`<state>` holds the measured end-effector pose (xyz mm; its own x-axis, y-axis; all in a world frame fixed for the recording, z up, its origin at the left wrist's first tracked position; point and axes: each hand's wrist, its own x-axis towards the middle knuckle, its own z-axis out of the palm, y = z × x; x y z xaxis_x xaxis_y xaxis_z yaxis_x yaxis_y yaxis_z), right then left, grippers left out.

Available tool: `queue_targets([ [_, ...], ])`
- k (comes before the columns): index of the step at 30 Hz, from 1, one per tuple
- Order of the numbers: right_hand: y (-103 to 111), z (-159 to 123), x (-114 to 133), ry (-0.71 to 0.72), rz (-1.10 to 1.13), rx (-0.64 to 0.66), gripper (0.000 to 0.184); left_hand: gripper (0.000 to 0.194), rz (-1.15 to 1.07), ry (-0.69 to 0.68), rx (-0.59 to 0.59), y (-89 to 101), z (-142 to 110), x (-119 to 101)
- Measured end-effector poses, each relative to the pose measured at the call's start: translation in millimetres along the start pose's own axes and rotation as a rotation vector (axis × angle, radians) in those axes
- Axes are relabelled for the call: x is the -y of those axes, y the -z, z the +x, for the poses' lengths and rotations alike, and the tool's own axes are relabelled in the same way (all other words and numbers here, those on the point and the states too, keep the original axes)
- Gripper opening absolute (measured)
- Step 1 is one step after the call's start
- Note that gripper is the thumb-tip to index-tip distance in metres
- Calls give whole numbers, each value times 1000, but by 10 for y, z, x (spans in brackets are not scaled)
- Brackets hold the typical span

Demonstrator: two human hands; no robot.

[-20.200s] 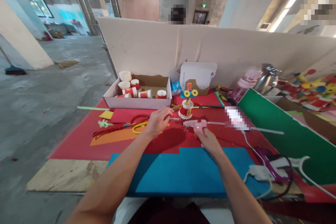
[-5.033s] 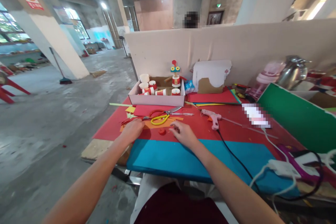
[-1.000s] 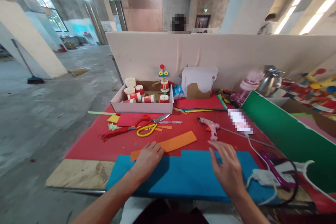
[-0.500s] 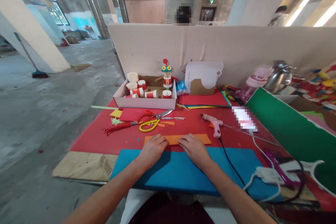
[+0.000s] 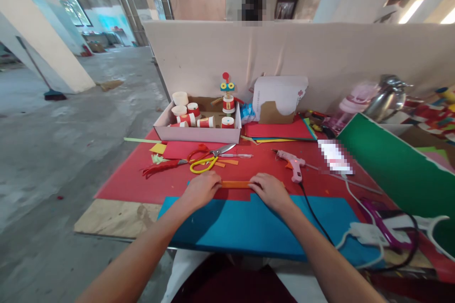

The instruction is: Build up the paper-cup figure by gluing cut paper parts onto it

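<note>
An orange paper strip (image 5: 235, 184) lies across the red sheet (image 5: 142, 182), now seen as a narrow band. My left hand (image 5: 201, 190) presses its left end with fingers curled down on it. My right hand (image 5: 270, 191) holds its right end the same way. Both hands rest just beyond the blue sheet (image 5: 256, 227). Red and yellow scissors (image 5: 204, 158) lie behind the strip. A pink glue gun (image 5: 293, 164) lies to the right, its black cord running toward me.
A cardboard box (image 5: 199, 129) of red paper cups stands at the back with a cup figure (image 5: 227, 97) in it. A white folded box (image 5: 279, 99), stacked coloured paper (image 5: 279, 131), a pink bottle (image 5: 350, 106), a kettle (image 5: 387, 97), a green board (image 5: 394, 170) and a power strip (image 5: 368, 234) fill the right.
Both hands came together on the orange strip and straightened it; it looks narrower than half a second ago, as if folded lengthwise.
</note>
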<state>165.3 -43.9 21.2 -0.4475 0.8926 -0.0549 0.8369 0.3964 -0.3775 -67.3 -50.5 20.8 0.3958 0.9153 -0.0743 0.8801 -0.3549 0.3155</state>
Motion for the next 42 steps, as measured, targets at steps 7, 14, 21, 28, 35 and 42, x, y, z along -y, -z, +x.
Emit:
queue_targets([
  [7,45,45,37,-4,-45,60,20,25,48,-49,50,54,-62,-47],
  [14,-17,-14,-36,15,67,8,20,27,122,-36,8,35,-130,-123],
  [21,101,83,131,-151,-109,81,18,25,189,122,31,14,24,-205],
  [28,118,149,159,-200,-149,129,18,26,242,92,104,16,109,-197],
  [35,128,144,161,-172,-163,142,15,29,208,39,94,10,122,-145],
  [42,122,154,150,-182,-144,138,15,27,204,41,104,6,136,-129],
])
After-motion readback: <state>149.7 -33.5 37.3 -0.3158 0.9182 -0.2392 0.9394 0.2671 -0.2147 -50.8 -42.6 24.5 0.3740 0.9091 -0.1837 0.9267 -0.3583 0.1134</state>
